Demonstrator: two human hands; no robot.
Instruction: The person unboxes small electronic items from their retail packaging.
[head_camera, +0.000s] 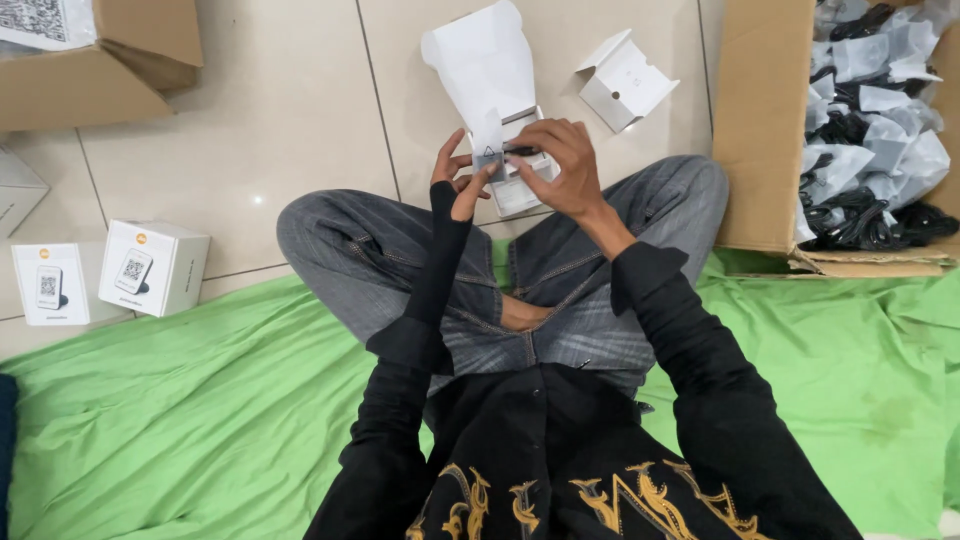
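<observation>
Black sleeves embroidered in gold reach out over crossed legs in grey jeans, seated on a green cloth (200, 400). Both hands, left (455, 180) and right (560, 165), close together, pinch a small white open box (515, 170) with paper insert just above the tiled floor (290, 110). Cardboard carton (770, 130) of bagged cables (870, 120) stands right; two printed white boxes (150, 265) lie left.

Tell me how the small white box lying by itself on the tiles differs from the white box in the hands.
The lone white box lies untouched on the tiles; the held white box sits between both hands. The lone one is squat with short flaps; the held one has a tall lid flap raised. Both are open white cardboard.
</observation>
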